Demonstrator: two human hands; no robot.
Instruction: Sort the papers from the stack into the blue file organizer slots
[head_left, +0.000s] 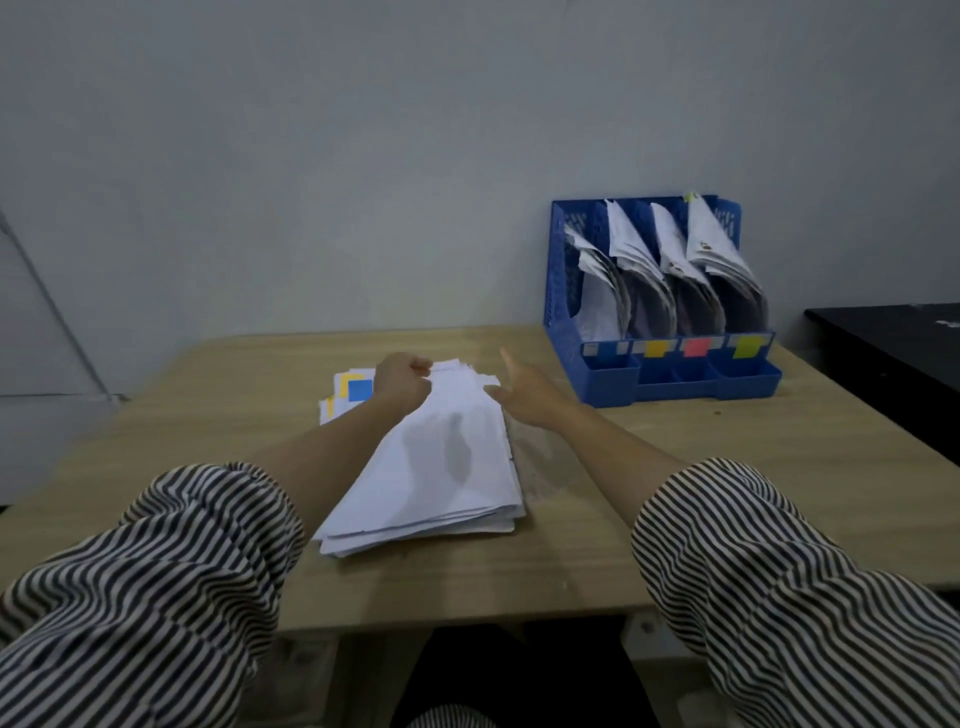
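Dim, flat indoor light with a cool blue-grey cast, no glare. Soft shadow of the right hand (524, 395) on the white paper stack (441, 467). Slightly soft throughout, grainy on the wall (363, 156). Wide-angle bending at the edges, stretching the striped sleeves (156, 571) and curving the bench (727, 467).

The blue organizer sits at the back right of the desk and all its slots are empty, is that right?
Not quite. The organizer does sit at the back right of the desk, but the head view shows papers in all four slots.
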